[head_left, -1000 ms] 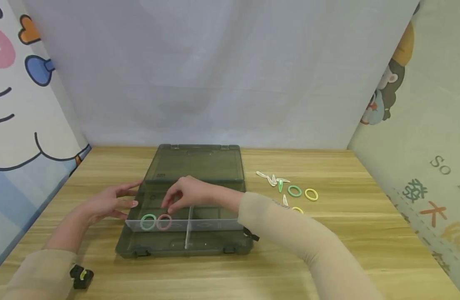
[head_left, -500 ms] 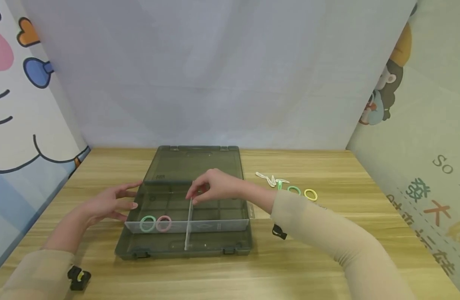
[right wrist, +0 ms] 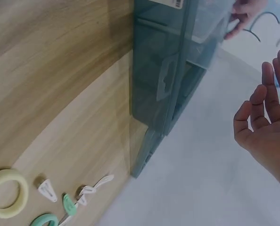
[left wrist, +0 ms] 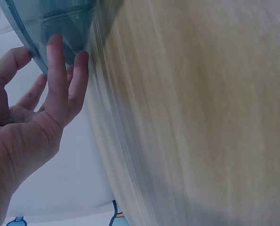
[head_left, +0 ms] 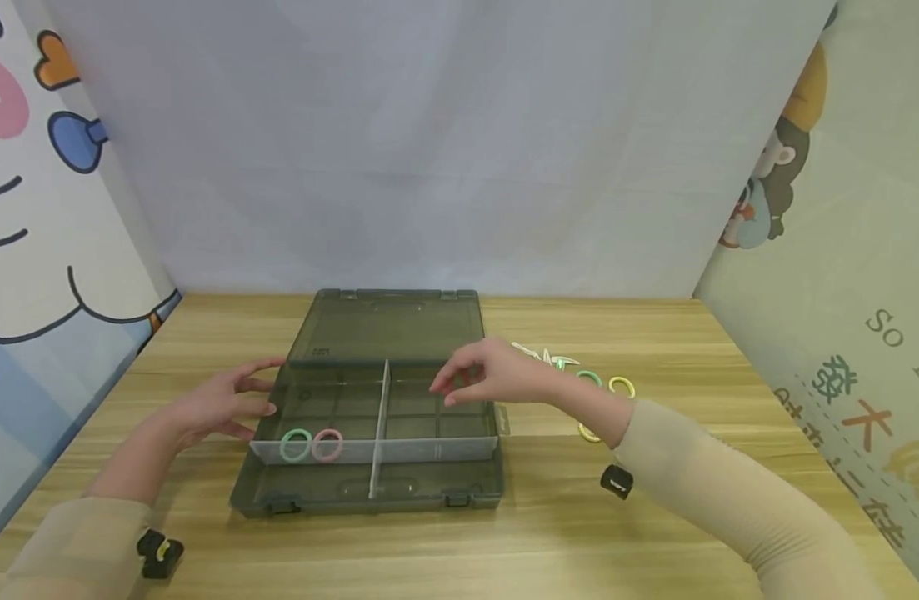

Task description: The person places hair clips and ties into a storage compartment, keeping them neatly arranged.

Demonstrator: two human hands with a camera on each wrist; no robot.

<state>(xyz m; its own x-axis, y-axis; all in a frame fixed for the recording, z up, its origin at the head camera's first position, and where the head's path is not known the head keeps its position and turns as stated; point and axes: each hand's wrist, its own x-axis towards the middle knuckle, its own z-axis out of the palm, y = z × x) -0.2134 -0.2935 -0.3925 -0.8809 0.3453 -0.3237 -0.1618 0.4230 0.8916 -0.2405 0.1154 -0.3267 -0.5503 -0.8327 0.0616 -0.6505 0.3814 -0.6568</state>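
Note:
A grey see-through divided box (head_left: 474, 504) lies with its lid (head_left: 395, 325) folded back. In its left middle compartment a green hair tie (head_left: 297, 432) and a pink hair tie (head_left: 327, 432) sit side by side, close to the front divider. My left hand (head_left: 217, 404) rests its spread fingertips against the box's left side, seen also in the left wrist view. Above the right middle compartment hovers my right hand (head_left: 498, 373), its loosely bent fingers holding nothing; the right wrist view shows those fingers (right wrist: 268, 101) apart from the box.
Right of the box lie white hair clips (head_left: 525, 349), a green clip (right wrist: 69, 205), another green hair tie (head_left: 590, 374) and yellow hair ties (head_left: 621, 380). A white cloth (head_left: 429, 167) hangs behind the wooden table (head_left: 399, 558). Printed cloths flank both sides.
My right hand has moved to the right, from over the left compartment beside the pink hair tie, across the divider. The left hand and the box have stayed in place.

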